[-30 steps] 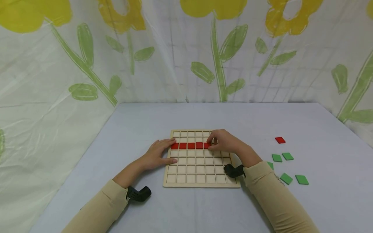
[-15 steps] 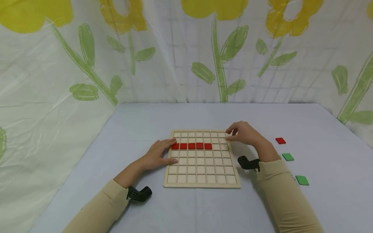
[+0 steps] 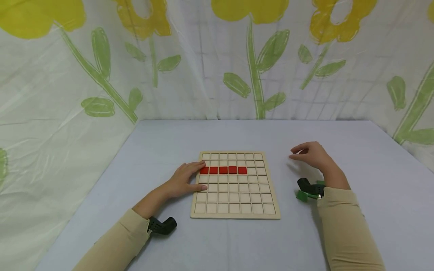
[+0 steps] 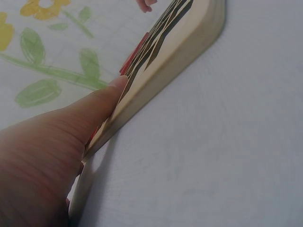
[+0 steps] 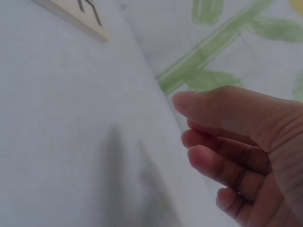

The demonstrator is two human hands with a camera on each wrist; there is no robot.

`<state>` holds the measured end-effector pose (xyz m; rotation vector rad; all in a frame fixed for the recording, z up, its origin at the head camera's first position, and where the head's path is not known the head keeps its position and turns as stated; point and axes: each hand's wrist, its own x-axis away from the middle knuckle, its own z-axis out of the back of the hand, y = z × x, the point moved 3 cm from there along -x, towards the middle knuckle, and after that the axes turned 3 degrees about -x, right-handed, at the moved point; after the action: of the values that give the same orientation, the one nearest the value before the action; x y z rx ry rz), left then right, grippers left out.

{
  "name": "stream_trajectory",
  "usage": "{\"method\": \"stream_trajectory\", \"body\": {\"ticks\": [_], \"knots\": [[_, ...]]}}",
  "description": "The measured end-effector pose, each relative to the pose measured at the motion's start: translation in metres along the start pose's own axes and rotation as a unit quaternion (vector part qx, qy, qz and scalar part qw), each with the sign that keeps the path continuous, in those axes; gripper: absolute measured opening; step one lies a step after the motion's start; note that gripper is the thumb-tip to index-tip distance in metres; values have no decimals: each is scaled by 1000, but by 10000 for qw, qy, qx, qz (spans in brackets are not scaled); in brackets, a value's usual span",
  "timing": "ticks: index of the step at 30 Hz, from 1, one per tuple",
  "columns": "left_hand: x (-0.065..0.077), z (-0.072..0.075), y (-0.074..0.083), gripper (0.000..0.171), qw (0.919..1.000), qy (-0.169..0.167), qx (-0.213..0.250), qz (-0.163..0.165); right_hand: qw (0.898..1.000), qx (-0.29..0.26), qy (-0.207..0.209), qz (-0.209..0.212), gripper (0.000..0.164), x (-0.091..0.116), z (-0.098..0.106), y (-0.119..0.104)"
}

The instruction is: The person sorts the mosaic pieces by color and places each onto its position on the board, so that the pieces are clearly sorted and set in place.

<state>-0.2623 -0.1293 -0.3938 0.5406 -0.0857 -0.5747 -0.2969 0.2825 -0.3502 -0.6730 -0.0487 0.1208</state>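
Observation:
A pale wooden grid board [image 3: 235,216] lies on the table, with a row of red square tiles [image 3: 223,170] in its third row from the top. My left hand [image 3: 181,181] rests on the board's left edge, its thumb and fingers spread over the rim; in the left wrist view the thumb [image 4: 102,101] lies along the top of the frame. To the right of the board, above the table, my right hand [image 3: 313,155] has loosely bent fingers with nothing between them. The right wrist view shows those fingers [image 5: 208,161] apart from the thumb.
Green tiles [image 3: 301,196] show partly from under the right wrist's black camera [image 3: 309,187]; the right arm hides the other loose tiles. A white curtain [image 3: 203,75] with painted flowers hangs behind the table.
My right hand has left the red row and moved right, off the board, and now hangs over the table where it covers the loose tiles. The left hand has stayed put.

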Motion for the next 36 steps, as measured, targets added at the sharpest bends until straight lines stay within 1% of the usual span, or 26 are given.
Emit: {"method": "stream_trajectory", "body": {"ticks": [9,14,17,20,23,27,31,36], "knots": [[1,2,3,77,10000,13,15,-23,9981,-373,281,-400,55,11,16,25],[1,3,5,77,10000,-4,51,-56,9943,-546,328,-858,54,19,26,39],[1,3,5,77,10000,-12,35,-43,9923,-634,331,-1015,56,22,28,46],[2,4,5,77,10000,4,41,-16,9920,-651,313,-1039,58,25,30,52],[2,4,6,77,10000,2,85,4,9903,-712,317,-1150,56,28,32,60],[3,5,6,77,9999,-11,115,45,9874,-949,252,-1240,58,30,35,68],[2,5,5,77,9999,-9,110,54,9850,-1156,227,-1259,64,31,36,73],[1,4,4,77,10000,-37,79,37,9802,-1346,78,-1452,67,37,37,84]]}}
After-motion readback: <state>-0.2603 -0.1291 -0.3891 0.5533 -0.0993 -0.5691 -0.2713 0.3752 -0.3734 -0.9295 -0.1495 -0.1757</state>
